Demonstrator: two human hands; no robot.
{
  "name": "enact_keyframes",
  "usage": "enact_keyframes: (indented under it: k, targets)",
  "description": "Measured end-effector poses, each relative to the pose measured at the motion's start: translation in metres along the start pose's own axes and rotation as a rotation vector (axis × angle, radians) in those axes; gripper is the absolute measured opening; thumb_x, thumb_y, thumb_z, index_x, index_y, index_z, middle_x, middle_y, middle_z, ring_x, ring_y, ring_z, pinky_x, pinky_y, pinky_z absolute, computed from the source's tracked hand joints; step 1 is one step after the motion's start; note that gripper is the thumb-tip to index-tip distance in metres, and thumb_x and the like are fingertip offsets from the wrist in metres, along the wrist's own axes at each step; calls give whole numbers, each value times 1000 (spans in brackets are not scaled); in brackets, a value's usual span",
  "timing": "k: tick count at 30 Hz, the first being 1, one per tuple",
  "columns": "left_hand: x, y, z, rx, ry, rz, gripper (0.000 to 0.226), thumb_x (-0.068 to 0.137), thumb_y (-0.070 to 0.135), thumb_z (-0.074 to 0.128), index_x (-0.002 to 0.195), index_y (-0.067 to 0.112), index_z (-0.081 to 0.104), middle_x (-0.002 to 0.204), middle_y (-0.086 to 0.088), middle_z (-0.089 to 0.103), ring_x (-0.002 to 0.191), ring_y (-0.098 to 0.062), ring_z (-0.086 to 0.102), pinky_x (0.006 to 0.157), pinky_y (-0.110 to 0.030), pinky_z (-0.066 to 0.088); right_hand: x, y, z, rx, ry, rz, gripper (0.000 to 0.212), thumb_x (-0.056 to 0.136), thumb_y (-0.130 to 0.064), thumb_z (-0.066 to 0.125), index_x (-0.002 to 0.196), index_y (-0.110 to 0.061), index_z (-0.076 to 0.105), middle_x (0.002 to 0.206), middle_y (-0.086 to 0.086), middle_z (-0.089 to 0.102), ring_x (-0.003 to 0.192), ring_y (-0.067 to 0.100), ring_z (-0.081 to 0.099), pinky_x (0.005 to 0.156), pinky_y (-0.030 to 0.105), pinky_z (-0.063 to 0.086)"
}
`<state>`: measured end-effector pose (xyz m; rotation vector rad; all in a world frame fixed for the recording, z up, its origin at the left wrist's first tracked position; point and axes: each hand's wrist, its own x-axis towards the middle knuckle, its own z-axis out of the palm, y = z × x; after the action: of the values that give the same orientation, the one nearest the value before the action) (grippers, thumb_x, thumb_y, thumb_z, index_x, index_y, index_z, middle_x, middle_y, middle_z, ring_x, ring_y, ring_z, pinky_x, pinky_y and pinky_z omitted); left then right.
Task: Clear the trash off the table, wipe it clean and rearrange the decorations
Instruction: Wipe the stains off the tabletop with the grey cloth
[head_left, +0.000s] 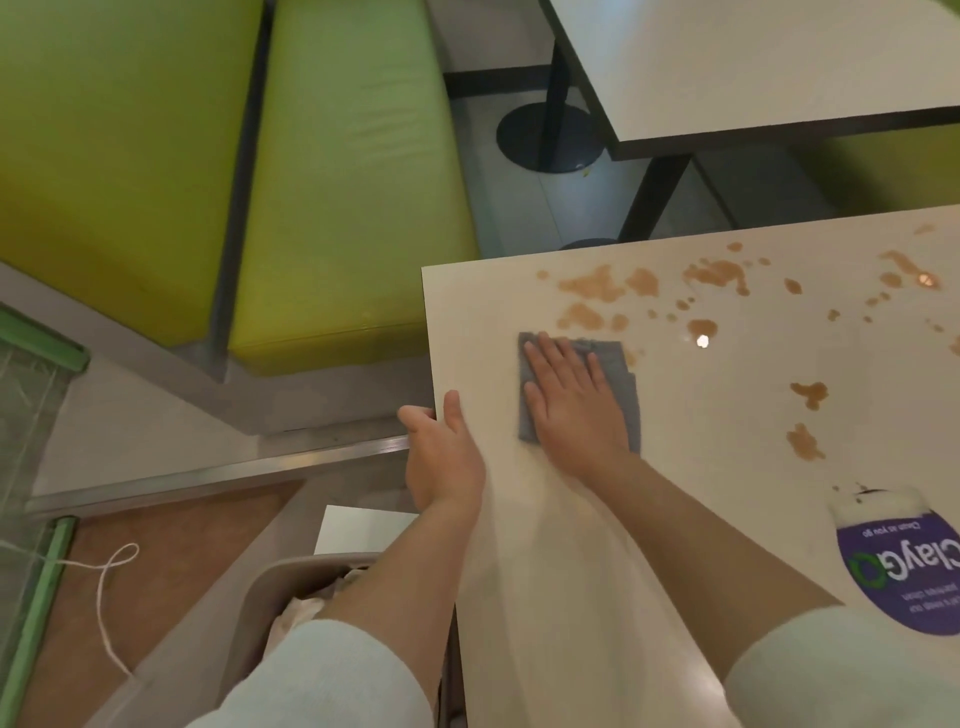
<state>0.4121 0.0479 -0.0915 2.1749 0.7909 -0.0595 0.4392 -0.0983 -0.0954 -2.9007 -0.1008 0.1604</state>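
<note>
Right hand (569, 400) flat, fingers straight, pressing grey square cloth (618, 364) on table (545, 545). Cloth soft, folded, near table's left edge. Left hand (441, 452) grips that edge, thumb on top, fingers curled under. Table smooth, shiny, cream. Brown wet blotches (597, 286) past cloth. Round purple sticker (904, 577) at right. Grey bin (260, 587) below, crumpled white paper inside.

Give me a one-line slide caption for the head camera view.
Right hand presses a grey cloth flat on the brown-stained table; left hand grips its edge.
</note>
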Motion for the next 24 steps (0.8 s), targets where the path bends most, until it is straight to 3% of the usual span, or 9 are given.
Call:
enact_keyframes:
  k: [2,7,13,18,21,24]
  targets:
    - [0,0,0,15,7,-6,39,100,55,26,99,16,29,87,1,52,76,-28,50,62,-35,32,-5,-22,6,-2,15,10,59,101,-39,6,157,-23,4,164,-6,-1,150,10,-6,121,36,-10]
    - [2,-3,2,3,14,-15,37,101,53,21,97,18,31,87,-3,58,86,-33,61,63,-37,35,-29,-28,8,-3,-50,-251,60,99,-44,1,157,-27,6,163,-10,0,149,5,-7,120,34,-7]
    - [4,-4,2,6,16,-15,38,100,54,20,97,17,30,87,-5,63,85,-35,61,63,-37,38,10,-13,4,10,22,-30,68,93,-46,-7,157,-26,4,164,-9,-2,150,7,-8,121,36,-9]
    - [3,-3,1,28,20,-16,38,100,54,20,97,18,29,90,-5,63,86,-35,61,63,-36,35,-32,-15,2,67,-24,-246,53,105,-41,16,157,-30,8,163,-15,0,148,1,-8,121,32,-5]
    - [2,-3,1,37,26,-6,38,100,54,20,97,17,29,85,-4,60,81,-35,59,62,-36,35,-18,14,-8,182,37,-74,46,104,-38,30,149,-29,28,161,-15,18,148,0,7,122,28,-2]
    - [2,-3,1,49,34,4,39,100,55,20,98,17,30,83,-2,58,74,-31,53,62,-35,34,-21,0,-8,178,91,57,47,103,-34,31,150,-23,29,162,-8,17,149,7,9,122,32,-2]
